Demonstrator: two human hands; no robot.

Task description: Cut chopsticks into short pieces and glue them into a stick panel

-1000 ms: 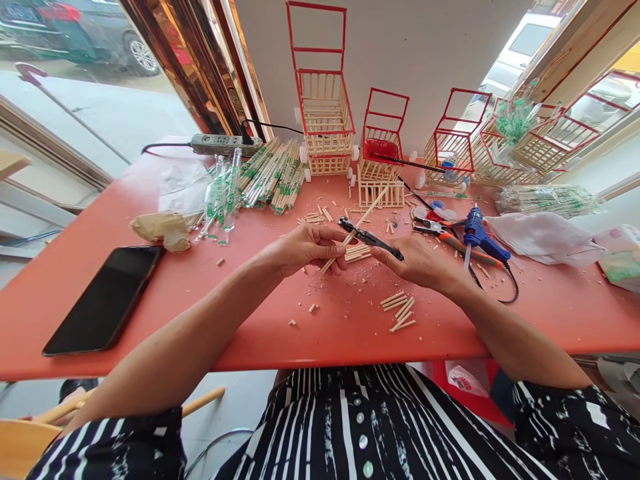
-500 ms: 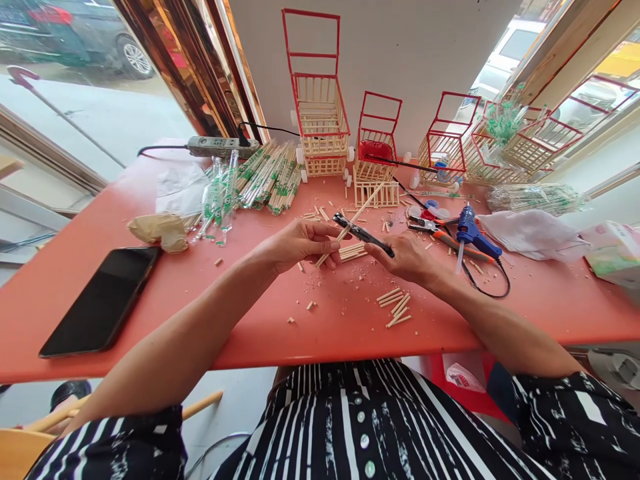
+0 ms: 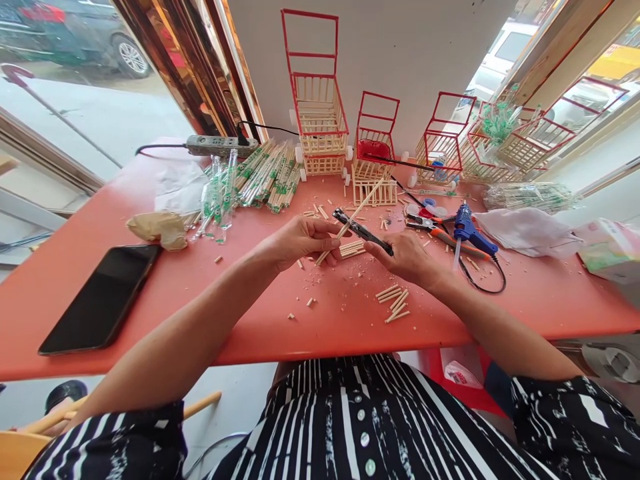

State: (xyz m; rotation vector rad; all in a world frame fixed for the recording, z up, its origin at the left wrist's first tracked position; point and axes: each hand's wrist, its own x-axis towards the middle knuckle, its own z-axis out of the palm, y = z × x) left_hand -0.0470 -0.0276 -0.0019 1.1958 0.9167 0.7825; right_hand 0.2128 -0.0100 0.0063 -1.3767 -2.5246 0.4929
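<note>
above the red table [image 3: 125, 220], left hand [image 3: 295, 243] pinches a chopstick [image 3: 356, 215], right hand [image 3: 407, 257] grips black cutters [image 3: 363, 231].

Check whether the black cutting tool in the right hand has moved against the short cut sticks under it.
No. The black cutting tool sits as before over the short cut sticks; only the camera shifted.

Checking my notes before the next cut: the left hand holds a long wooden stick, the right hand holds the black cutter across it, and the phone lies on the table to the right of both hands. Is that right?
Not quite. The head view shows the phone lying to the left of both hands, near the table's left end. The rest stands: the left hand holds the long wooden stick, and the right hand holds the black cutter across it.
</note>
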